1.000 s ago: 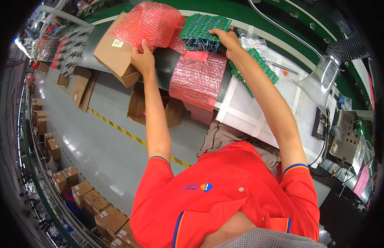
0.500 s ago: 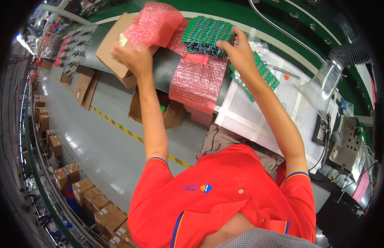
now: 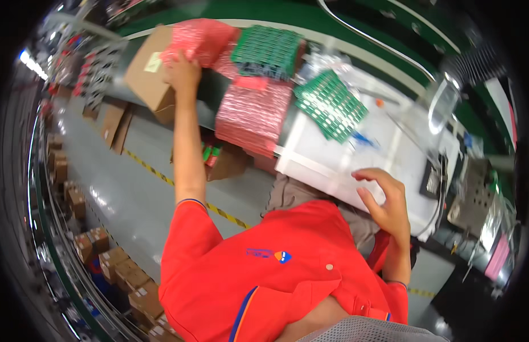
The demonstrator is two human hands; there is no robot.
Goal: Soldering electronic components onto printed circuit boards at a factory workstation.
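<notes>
My left hand (image 3: 183,75) is at the far left, its bent fingers closed on the lower edge of the pink bubble wrap (image 3: 203,41). That wrap lies over the right side of an open cardboard box (image 3: 146,68). Over the white worktop's (image 3: 310,165) front part hovers my right hand (image 3: 387,205), empty, with thumb and fingers curved apart. A stack of green circuit boards (image 3: 267,48) rests at the back on more bubble wrap (image 3: 254,111). Several green boards (image 3: 333,105) lie fanned on the worktop, a small blurred blue thing (image 3: 364,139) beside them.
A clear funnel-shaped hood (image 3: 444,105) on a ribbed black hose (image 3: 478,68) stands at the right. Behind it sits a grey metal box (image 3: 475,202) with cables. Another open carton (image 3: 233,162) is below the bench edge. Cartons (image 3: 130,273) line the floor at left.
My right hand has left the circuit board stack and come back toward my body, over the worktop's front. My left hand has moved onto the bubble wrap, which now sits lower.
</notes>
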